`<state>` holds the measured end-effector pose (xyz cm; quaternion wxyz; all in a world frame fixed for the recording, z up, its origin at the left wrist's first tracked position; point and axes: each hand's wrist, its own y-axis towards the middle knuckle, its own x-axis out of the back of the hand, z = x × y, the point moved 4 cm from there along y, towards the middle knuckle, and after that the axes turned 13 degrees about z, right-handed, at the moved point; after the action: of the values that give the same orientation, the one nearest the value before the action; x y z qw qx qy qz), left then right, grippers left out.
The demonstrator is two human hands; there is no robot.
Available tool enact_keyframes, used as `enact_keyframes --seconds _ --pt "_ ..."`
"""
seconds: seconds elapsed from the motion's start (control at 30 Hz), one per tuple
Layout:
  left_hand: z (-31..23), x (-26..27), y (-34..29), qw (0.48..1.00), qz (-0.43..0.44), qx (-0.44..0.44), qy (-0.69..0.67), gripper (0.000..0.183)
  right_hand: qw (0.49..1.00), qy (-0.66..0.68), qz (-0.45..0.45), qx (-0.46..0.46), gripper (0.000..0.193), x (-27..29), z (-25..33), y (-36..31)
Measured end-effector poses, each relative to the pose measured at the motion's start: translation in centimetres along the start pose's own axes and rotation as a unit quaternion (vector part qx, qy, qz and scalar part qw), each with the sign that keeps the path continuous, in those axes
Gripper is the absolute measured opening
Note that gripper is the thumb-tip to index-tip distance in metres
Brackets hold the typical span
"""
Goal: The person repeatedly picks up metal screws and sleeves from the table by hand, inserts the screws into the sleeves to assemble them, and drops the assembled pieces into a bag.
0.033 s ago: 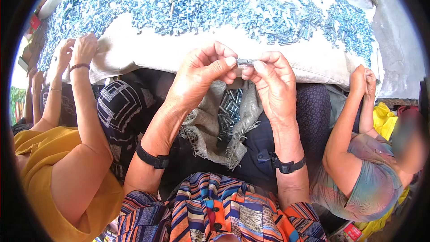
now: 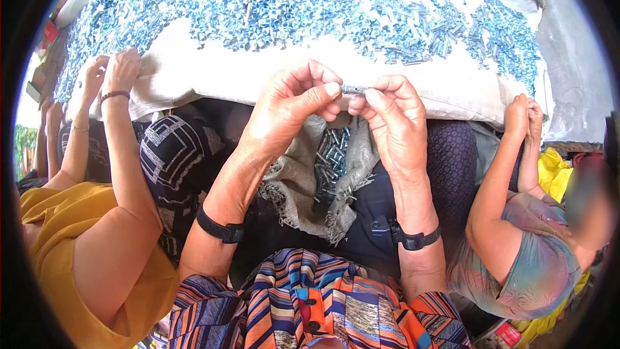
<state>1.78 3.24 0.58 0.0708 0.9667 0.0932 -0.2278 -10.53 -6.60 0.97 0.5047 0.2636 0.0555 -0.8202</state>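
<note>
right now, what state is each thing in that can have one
metal piece, held roughly level
left hand, pinching its left end
right hand, pinching its right end
grey sack, open, metal pieces inside
blue parts, scattered loose on pale cloth
black wrist straps, fastened

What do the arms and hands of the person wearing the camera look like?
The left hand and right hand are bare, without gloves. Each forearm wears a black band: left band, right band. The left sleeve and right sleeve are patterned with orange and dark stripes.
</note>
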Motion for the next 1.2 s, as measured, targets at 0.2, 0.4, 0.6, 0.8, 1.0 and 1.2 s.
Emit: enact_keyframes --seconds 0.2,0.4,0.6,0.8,1.0,1.2 --pt "0.6 0.6 -0.1 1.000 -0.025 0.009 -0.002 0.010 0.963 -0.259 0.025 -0.069 0.022 -0.4 0.2 -0.2" --pt "0.8 0.7 -0.1 0.999 -0.025 -0.002 -0.026 0.011 0.886 -0.443 0.089 -0.107 0.024 -0.8 -0.2 -0.3" --pt "0.6 -0.4 0.1 0.999 0.008 0.008 -0.031 0.011 0.999 -0.033 -0.013 -0.026 0.012 1.0 -0.6 -0.2" --pt "0.4 -0.5 0.0 1.000 0.008 0.010 -0.007 0.012 0.991 0.128 0.007 -0.044 0.005 0.4 -1.1 -0.6" --pt "-0.6 -1.1 0.1 0.997 0.033 0.003 0.063 0.008 0.987 0.156 0.020 -0.037 0.003 0.4 -1.3 -0.8" --pt "-0.5 -0.9 -0.3 0.992 0.053 0.041 0.102 0.005 0.982 0.178 0.035 -0.057 0.003 0.6 -1.9 -1.4"
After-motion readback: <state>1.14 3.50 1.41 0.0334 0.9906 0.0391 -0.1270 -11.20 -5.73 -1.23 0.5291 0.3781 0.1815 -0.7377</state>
